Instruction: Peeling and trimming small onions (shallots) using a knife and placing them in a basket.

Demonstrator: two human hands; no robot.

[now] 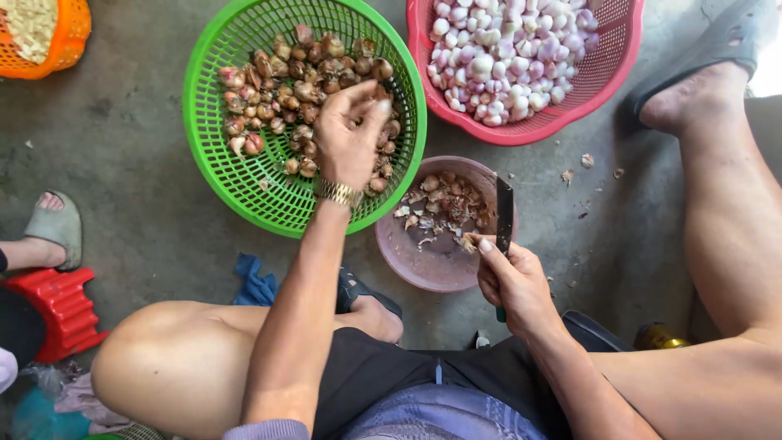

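The left hand hovers, fingers pinched around one small bulb, over the round green plastic mesh basket of brown, papery unpeeled shallots. Right of that basket, the right hand grips a dark-bladed knife, blade pointing away, beside a dull pink bowl of skins.

green lattice basket | brown-skinned shallots | pink basket, peeled shallots pale pink-white | dull mauve bowl, tan peelings | dark knife | gold watch | orange basket | red stool | blue rag | grey floor
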